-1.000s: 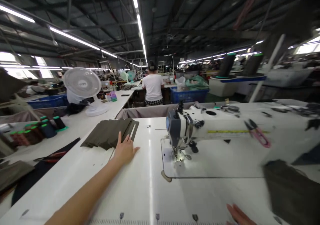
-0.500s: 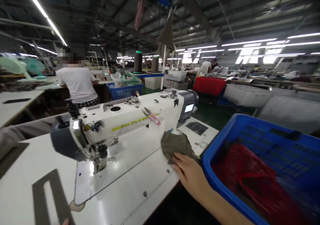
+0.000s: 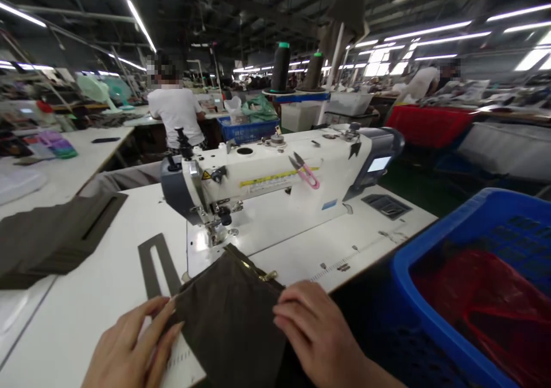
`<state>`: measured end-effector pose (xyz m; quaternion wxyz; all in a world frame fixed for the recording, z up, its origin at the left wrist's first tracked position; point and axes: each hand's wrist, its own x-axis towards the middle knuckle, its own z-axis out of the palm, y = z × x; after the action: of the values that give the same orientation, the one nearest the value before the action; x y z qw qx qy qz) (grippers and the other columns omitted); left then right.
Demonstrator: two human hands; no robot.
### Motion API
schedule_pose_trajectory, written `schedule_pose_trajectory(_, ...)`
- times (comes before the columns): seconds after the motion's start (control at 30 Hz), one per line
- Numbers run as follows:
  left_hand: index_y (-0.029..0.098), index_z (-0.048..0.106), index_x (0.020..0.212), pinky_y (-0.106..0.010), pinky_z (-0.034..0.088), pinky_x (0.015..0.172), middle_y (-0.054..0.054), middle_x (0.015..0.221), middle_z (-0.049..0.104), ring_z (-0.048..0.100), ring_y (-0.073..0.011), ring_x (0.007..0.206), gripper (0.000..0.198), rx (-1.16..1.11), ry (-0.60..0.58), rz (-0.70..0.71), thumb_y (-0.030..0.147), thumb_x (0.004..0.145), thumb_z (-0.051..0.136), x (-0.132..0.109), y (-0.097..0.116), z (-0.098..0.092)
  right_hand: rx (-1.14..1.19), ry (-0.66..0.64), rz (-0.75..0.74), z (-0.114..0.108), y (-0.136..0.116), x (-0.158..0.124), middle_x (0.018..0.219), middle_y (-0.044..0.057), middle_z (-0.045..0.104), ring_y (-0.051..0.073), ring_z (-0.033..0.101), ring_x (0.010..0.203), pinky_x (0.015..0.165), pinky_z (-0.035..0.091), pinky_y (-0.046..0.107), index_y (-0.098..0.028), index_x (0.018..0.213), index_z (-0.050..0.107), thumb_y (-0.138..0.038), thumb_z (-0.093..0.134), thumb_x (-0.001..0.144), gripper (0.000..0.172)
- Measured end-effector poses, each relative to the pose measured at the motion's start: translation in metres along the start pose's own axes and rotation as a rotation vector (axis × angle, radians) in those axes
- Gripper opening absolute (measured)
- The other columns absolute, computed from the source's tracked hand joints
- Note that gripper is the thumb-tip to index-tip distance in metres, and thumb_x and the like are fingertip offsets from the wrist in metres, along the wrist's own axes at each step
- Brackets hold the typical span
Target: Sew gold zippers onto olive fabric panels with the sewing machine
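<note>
Head view: a white worktop (image 3: 116, 262) is seen from its front edge, with a sewing machine (image 3: 262, 175) set lengthwise on it.
Dark olive cloth (image 3: 235, 319): it is held up at the worktop's front edge, before the machine's needle end; its lower part is cut off by the frame.
Pointing: one corner of the cloth is aimed away from the front edge, toward the needle area.
Long axis: the longest visible run is directed from that corner back toward the front edge; the full length cannot be told.
Gold zip (image 3: 247, 263): it is carried along the cloth's upper right border, slanted from the pointed corner toward the right hand (image 3: 322, 328).
Left hand (image 3: 133, 342): the cloth's left border is pinched between its fingers.
Right grip: the cloth's right border is grasped by bent fingers, just beside the zip's near end.
Slotted strip (image 3: 167, 264): it is laid flat beside the cloth, its long axis run from front edge toward back edge; its near end is hidden by the left hand.
Stack of cloth pieces (image 3: 60, 233): it is spread toward the worktop's left edge.
Pink scissors (image 3: 302, 169): they are rested against the machine's arm, blades pointed up and toward the needle end.
Blue basket (image 3: 402, 262): it is placed just beside the worktop's front right corner, and a red bag (image 3: 495, 313) is held in it.
</note>
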<state>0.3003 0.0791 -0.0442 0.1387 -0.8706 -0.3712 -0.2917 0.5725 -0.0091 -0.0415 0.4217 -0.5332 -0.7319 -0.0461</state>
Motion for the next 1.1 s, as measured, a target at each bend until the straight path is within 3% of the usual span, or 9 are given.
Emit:
schedule_pose_trajectory(0.13,0.023,0.06,0.09,-0.036,0.042,0.07,-0.005,0.087,0.06,0.056,-0.0214,0.077,0.019,-0.088,0.022,0.097,0.032,0.088,0.044,0.042,0.021,-0.014,-0.161,-0.044,0.247,-0.005,0.01,-0.001,0.074,0.004,0.055,0.021,0.052,0.071,0.065,0.041,0.036,-0.018,0.081,0.054,-0.029,0.054,0.082,0.011)
schedule_pose_trajectory(0.27,0.023,0.055,0.108,-0.037,0.039,0.082,-0.005,0.101,0.059,0.052,-0.021,0.094,0.025,-0.259,-0.18,0.263,0.015,0.087,0.043,0.091,0.04,0.007,-0.151,-0.067,0.315,0.01,0.007,-0.004,0.07,0.002,0.052,0.02,0.049,0.069,0.065,0.037,0.035,-0.02,0.073,0.051,-0.023,0.051,0.082,0.01)
schedule_pose_trajectory(0.43,0.023,0.06,0.092,-0.039,0.031,0.095,-0.002,0.095,0.06,0.054,-0.0174,0.092,0.016,-0.436,-0.414,0.372,0.015,0.085,0.05,0.112,0.041,0.043,-0.222,0.002,0.067,0.018,0.003,-0.006,0.066,0.003,0.051,0.017,0.046,0.063,0.061,0.033,0.033,-0.017,0.068,0.052,-0.007,0.038,0.085,0.023)
schedule_pose_trajectory(0.57,0.021,0.058,0.082,-0.037,0.032,0.093,-0.001,0.09,0.06,0.054,-0.0157,0.088,0.014,-0.509,-0.428,0.335,0.016,0.088,0.046,0.109,0.036,0.041,-0.238,0.059,-0.036,0.019,0.006,-0.01,0.069,0.005,0.054,0.017,0.048,0.064,0.06,0.036,0.032,-0.015,0.072,0.055,-0.003,0.038,0.083,0.024)
schedule_pose_trajectory(0.67,0.02,0.056,0.08,-0.034,0.036,0.087,-0.002,0.086,0.06,0.055,-0.016,0.086,0.014,-0.535,-0.49,0.302,0.017,0.088,0.045,0.117,0.039,0.027,-0.072,-0.016,0.098,0.004,0.013,-0.004,0.067,0.003,0.054,0.015,0.05,0.061,0.056,0.039,0.028,-0.017,0.07,0.051,-0.01,0.038,0.087,0.022)
schedule_pose_trajectory(0.8,0.019,0.057,0.078,-0.026,0.042,0.07,0.0,0.074,0.061,0.057,-0.0141,0.072,0.01,-0.598,-0.584,0.292,0.021,0.086,0.052,0.149,0.051,0.011,0.091,-0.216,0.245,-0.043,0.032,0.027,0.068,-0.002,0.057,0.011,0.054,0.063,0.058,0.043,0.022,-0.021,0.073,0.052,-0.02,0.043,0.088,0.017)
schedule_pose_trajectory(0.87,0.02,0.06,0.081,-0.024,0.042,0.067,0.001,0.074,0.062,0.057,-0.0134,0.071,0.008,-0.575,-0.557,0.329,0.02,0.085,0.053,0.167,0.061,0.007,-0.051,-0.223,0.159,-0.067,0.042,0.046,0.07,0.0,0.058,0.013,0.055,0.065,0.059,0.043,0.025,-0.02,0.074,0.054,-0.026,0.041,0.09,0.021)
schedule_pose_trajectory(0.97,0.019,0.062,0.083,-0.029,0.041,0.071,-0.001,0.076,0.062,0.057,-0.0153,0.074,0.013,-0.373,-0.412,0.45,0.017,0.086,0.05,0.186,0.078,0.0,-0.264,-0.12,-0.073,-0.096,0.046,0.064,0.07,0.004,0.06,0.016,0.055,0.067,0.063,0.043,0.031,-0.019,0.076,0.057,-0.026,0.035,0.093,0.029)
schedule_pose_trajectory(1.1,0.017,0.059,0.087,-0.032,0.041,0.073,-0.004,0.087,0.063,0.057,-0.0173,0.086,0.017,-0.222,0.03,0.517,0.017,0.09,0.043,0.178,0.085,-0.012,-0.396,0.031,-0.205,-0.112,0.022,0.053,0.087,0.004,0.066,0.019,0.058,0.081,0.077,0.042,0.036,-0.024,0.096,0.06,-0.031,0.037,0.092,0.024)
